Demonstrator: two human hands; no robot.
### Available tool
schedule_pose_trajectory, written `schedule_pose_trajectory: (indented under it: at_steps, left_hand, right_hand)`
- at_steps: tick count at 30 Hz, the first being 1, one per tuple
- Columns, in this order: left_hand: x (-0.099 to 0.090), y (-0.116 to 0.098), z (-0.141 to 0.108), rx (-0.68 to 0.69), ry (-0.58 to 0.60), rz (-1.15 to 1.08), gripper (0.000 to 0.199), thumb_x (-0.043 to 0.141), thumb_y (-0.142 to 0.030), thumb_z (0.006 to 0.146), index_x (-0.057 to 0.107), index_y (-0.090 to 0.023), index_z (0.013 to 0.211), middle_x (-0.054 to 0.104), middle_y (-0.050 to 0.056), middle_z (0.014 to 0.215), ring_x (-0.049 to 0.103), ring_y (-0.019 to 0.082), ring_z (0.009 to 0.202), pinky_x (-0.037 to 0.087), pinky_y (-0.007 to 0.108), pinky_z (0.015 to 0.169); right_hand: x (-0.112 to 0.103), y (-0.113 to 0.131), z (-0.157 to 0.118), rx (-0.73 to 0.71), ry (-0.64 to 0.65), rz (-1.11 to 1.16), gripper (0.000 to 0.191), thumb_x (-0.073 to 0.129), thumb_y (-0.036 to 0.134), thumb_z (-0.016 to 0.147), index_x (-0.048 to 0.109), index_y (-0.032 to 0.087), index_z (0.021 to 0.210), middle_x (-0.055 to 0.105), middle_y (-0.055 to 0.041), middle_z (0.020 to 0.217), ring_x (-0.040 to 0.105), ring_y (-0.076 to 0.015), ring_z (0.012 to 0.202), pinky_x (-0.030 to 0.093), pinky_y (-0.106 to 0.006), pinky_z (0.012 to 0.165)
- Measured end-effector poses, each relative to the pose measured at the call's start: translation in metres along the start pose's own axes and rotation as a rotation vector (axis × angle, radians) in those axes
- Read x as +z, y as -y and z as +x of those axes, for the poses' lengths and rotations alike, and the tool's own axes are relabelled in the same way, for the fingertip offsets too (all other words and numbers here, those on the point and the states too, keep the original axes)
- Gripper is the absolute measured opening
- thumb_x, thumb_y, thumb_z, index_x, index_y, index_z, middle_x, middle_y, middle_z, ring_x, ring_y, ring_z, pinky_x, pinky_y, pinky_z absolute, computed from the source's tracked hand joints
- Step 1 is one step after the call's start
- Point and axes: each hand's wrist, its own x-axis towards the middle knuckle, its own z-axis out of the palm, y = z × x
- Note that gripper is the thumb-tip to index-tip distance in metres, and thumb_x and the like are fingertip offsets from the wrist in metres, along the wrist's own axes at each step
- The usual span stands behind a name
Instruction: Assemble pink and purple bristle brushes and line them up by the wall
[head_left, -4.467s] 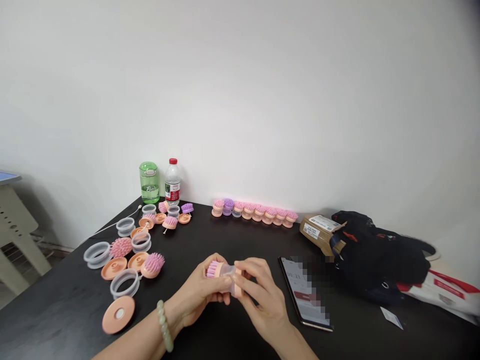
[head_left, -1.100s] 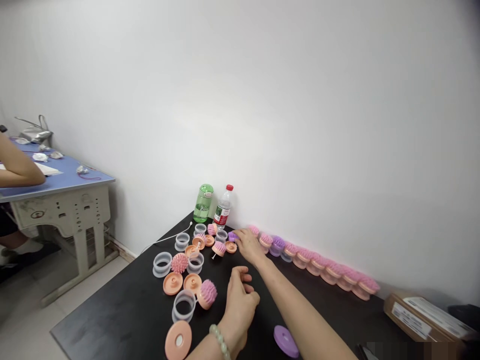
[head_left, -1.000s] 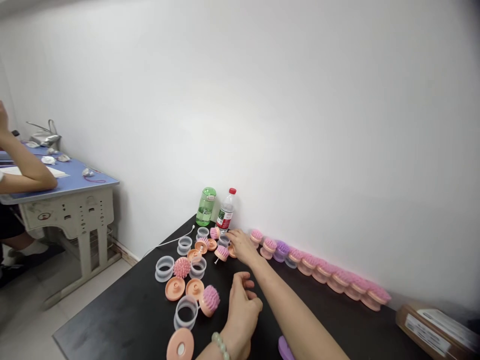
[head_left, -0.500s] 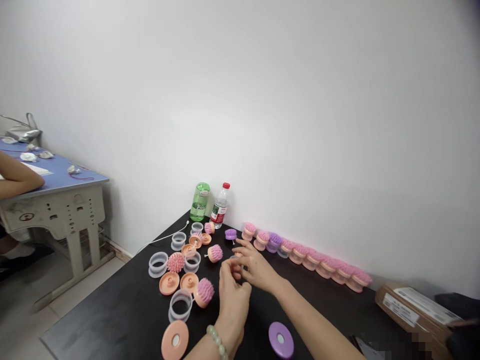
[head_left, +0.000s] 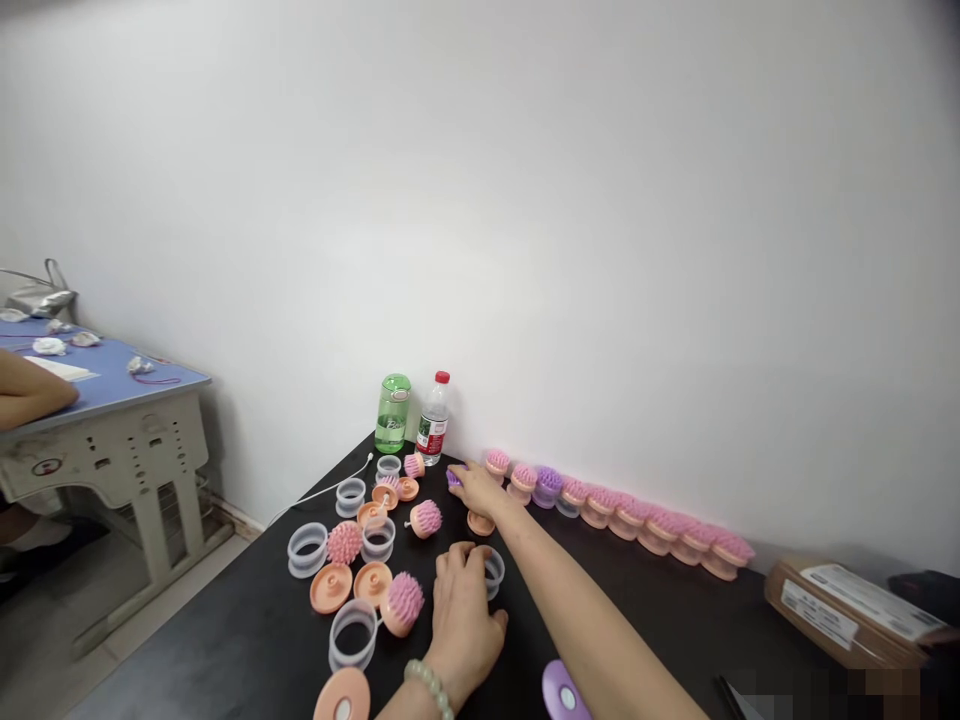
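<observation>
Black surface, crowded with brush parts. Right hand, the nearer one, stretches forward, fingers loosely spread, tips at a purple brush head lying just ahead and left (grip unclear). Left hand, half-curled, seemingly empty, sits just beside a clear plastic ring.

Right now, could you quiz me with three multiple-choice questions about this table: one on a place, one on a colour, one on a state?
1. What is the person's right hand on?
A) a cardboard parcel
B) a purple brush head
C) the green bottle

2. What colour is the round disc to the right of the left hand?
A) orange
B) white
C) purple

3. How is the water bottle?
A) upright, capped
B) on its side
C) uncapped

Answers: 1 B, the hand partly covers it. 2 C, it shows lilac purple. 3 A, it stands with its red cap on.
</observation>
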Motion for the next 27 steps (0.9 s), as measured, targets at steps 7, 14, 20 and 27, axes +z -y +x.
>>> schedule_pose_trajectory:
  at_steps: [7,14,20,27]
  left_hand:
    - [0.005,0.005,0.005,0.1,-0.02,0.004,0.028,0.065,-0.004,0.071,0.06,-0.017,0.096,0.059,0.011,0.11,0.055,0.028,0.105,0.042,0.039,0.093]
    - [0.002,-0.002,0.004,0.117,-0.032,-0.449,0.043,0.071,-0.019,0.072,0.047,-0.02,0.108,0.064,0.002,0.089,0.062,0.019,0.078,0.046,0.031,0.072]
    - [0.006,-0.015,-0.013,0.271,0.036,-0.349,0.06,0.086,-0.022,0.059,0.05,-0.022,0.107,0.066,0.001,0.093,0.062,0.022,0.088,0.046,0.033,0.079]
    - [0.003,-0.025,-0.029,0.494,0.06,-0.13,0.052,0.092,-0.039,0.054,0.062,-0.02,0.091,0.061,0.003,0.09,0.059,0.024,0.085,0.046,0.034,0.073]
  right_hand:
    - [-0.008,-0.011,-0.025,0.043,-0.074,0.174,0.028,0.063,0.032,0.094,0.061,0.017,0.118,0.063,-0.0081,0.121,0.064,-0.0229,0.104,0.054,-0.044,0.089]
    - [-0.054,-0.012,-0.129,0.076,-0.365,0.53,0.02,0.06,0.032,0.088,0.05,0.022,0.102,0.066,-0.0045,0.103,0.067,-0.0207,0.094,0.056,-0.037,0.081]
    - [-0.061,0.006,-0.233,0.097,-0.481,0.948,0.029,0.073,0.033,0.079,0.053,0.023,0.097,0.066,-0.0087,0.113,0.068,-0.0237,0.098,0.057,-0.038,0.083]
    - [-0.042,0.02,-0.271,0.156,-0.554,0.912,0.029,0.073,0.014,0.07,0.055,0.023,0.09,0.064,-0.0077,0.118,0.066,-0.0237,0.105,0.056,-0.036,0.089]
